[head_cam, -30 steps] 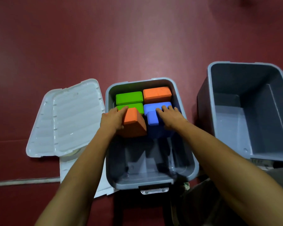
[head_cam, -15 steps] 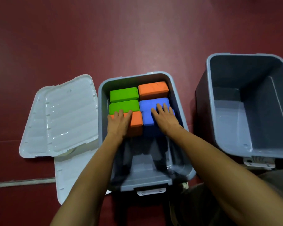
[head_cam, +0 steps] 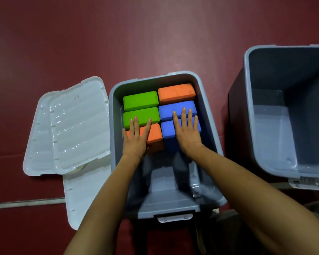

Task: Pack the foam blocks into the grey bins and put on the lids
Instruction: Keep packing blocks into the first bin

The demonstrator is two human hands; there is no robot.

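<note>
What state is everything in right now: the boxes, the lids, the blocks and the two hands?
Middle bin: lid off, partly filled.
Right bin: lid off, no blocks showing inside.
Two white lids: off, overlapping on the floor.
Six foam blocks: packed at the middle bin's far end.
Left hand: flat on the near orange block.
Right hand: flat on the blue blocks.

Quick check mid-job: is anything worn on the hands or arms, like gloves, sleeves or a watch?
Nothing worn shows. The left hand and right hand are bare: no gloves, rings or watch. The left forearm and right forearm are uncovered to the frame's edge, with no sleeve, strap or marking in view.
</note>
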